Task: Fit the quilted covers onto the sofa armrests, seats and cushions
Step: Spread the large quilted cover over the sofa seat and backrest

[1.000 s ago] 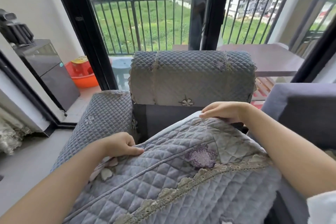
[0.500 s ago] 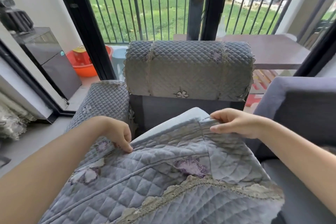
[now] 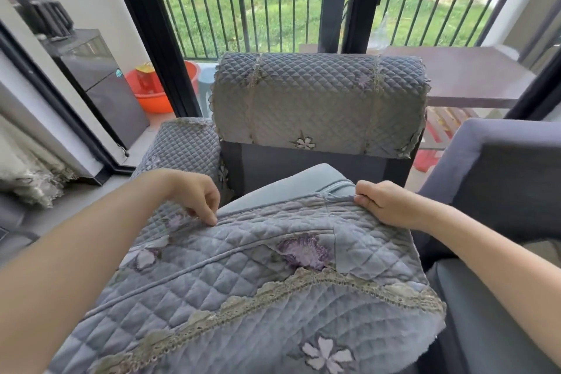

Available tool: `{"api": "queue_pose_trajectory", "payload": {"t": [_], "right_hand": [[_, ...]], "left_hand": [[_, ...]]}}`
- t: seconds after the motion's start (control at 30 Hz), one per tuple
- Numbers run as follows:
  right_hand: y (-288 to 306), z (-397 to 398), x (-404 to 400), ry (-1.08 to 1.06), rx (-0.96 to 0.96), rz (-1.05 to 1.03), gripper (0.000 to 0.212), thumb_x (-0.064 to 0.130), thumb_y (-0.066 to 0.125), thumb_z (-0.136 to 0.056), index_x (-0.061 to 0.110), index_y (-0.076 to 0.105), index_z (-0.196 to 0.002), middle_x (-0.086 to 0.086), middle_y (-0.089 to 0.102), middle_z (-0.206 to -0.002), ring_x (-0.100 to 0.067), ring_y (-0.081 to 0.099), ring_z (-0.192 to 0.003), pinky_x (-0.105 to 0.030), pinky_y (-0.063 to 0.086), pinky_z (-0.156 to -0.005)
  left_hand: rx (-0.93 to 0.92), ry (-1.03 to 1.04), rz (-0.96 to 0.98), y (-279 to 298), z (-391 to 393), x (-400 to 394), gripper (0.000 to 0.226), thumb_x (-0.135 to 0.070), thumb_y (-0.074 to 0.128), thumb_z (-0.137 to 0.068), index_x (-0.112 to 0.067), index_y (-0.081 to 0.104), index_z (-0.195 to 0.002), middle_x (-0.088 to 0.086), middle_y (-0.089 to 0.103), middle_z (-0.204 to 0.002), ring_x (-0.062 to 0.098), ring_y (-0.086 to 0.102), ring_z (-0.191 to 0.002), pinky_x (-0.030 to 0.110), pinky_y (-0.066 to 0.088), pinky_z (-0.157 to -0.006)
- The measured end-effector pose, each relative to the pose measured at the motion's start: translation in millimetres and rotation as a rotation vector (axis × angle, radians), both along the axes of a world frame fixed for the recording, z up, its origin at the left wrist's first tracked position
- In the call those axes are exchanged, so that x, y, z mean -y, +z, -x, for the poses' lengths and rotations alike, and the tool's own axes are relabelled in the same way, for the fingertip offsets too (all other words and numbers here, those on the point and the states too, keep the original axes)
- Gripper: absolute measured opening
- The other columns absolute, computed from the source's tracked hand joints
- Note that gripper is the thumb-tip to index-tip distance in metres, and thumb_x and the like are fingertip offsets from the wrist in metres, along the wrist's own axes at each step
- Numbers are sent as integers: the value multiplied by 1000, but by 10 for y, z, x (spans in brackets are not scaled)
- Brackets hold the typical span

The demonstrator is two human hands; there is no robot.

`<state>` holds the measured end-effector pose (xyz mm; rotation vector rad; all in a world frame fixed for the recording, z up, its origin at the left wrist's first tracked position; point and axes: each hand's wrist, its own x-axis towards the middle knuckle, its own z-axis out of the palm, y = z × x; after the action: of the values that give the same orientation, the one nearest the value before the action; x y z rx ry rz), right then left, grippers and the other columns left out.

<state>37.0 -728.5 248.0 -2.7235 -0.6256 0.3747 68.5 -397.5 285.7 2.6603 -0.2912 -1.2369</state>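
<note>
A grey-blue quilted cover with lace trim and embroidered purple flowers [image 3: 258, 276] lies draped over a plain grey-blue seat cushion [image 3: 291, 185], whose bare far end shows just beyond the fingers of both hands. The left hand [image 3: 197, 197] has its fingers [image 3: 212, 215] curled down and pinching the cover's far hem; the right hand [image 3: 385, 206] has its fingers [image 3: 364, 199] closed on the same hem at the far right corner, where a seam runs back from the edge.

The cover looks soft and limp, light but padded — it will sag and bunch wherever it is not held, and a bound hem likely gives the firmest hold. Taking it at the two far corners, as now, should let the hem be drawn evenly over the cushion's end; the lace band nearer the person looks delicate and is better left alone.

Beyond the fingers stand the already-covered quilted backrest [image 3: 318, 100] and, to the left, a covered quilted armrest [image 3: 182, 146].
</note>
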Motion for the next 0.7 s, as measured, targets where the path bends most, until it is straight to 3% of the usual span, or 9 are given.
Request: {"api": "queue_pose_trajectory", "payload": {"t": [0.07, 0.13, 0.2, 0.27, 0.37, 0.47, 0.6, 0.7], "right_hand": [[-18, -11, 2, -16, 15, -32, 35, 21, 37, -98, 28, 23, -66, -1, 48, -68, -22, 48, -70, -28, 32, -63], [-18, -3, 10, -20, 33, -65, 34, 21, 38, -97, 28, 25, -67, -1, 49, -67, -23, 49, -70, -29, 32, -63], [-28, 11, 31, -33, 48, -110, 34, 20, 40, -97, 28, 27, -67, 6, 46, -63, -21, 48, -68, -26, 29, -61], [-15, 10, 62, -57, 56, -158, 33, 20, 41, -96, 28, 29, -67, 6, 46, -63, -19, 47, -65, -26, 30, -60], [-30, -10, 116, -82, 90, -216, 36, 19, 42, -96, 27, 28, -64, 4, 44, -58, -8, 43, -54, -21, 31, -55], [-65, -83, 136, -139, 143, -312, 42, 12, 44, -95, 26, 27, -59, 7, 37, -52, -9, 41, -47, -20, 27, -51], [-28, -320, 33, -179, 180, -366, 45, 10, 45, -95, 23, 26, -56, 6, 36, -52, -6, 33, -49, -24, 24, -55], [-68, -448, -50, -147, 129, -328, 44, 13, 43, -96, 20, 24, -57, 4, 34, -52, -10, 29, -49, -24, 23, -55]], "left_hand": [[100, 57, 181, 47, 73, 177, 16, -28, 59, -88, -16, 60, -78, 1, 57, -91, 11, 52, -81, 22, 45, -77], [163, 30, 212, 34, 89, 435, 28, -42, 54, -88, -15, 59, -84, 4, 54, -105, 16, 52, -95, 32, 43, -89], [268, 69, 199, -75, 32, 722, 37, -47, 44, -91, -12, 55, -98, 6, 52, -108, 21, 52, -95, 33, 41, -83], [339, 238, 236, -212, -81, 951, 47, -46, 35, -95, -8, 47, -119, 8, 52, -112, 21, 50, -97, 29, 38, -81], [331, 230, 121, -386, -186, 1168, 60, -49, 24, -96, -3, 46, -127, 13, 50, -132, 27, 46, -120, 33, 36, -96], [381, 163, 124, -479, -167, 1244, 58, -49, 22, -97, -5, 56, -113, 12, 57, -123, 27, 49, -116, 35, 38, -93], [420, 101, 216, -576, -81, 1296, 46, -43, 29, -97, -7, 56, -88, 9, 58, -87, 29, 57, -101, 31, 38, -74], [328, 228, 360, -636, -32, 1326, 47, -31, 34, -99, 6, 62, -106, 17, 64, -105, 22, 56, -101, 28, 40, -79]]}}
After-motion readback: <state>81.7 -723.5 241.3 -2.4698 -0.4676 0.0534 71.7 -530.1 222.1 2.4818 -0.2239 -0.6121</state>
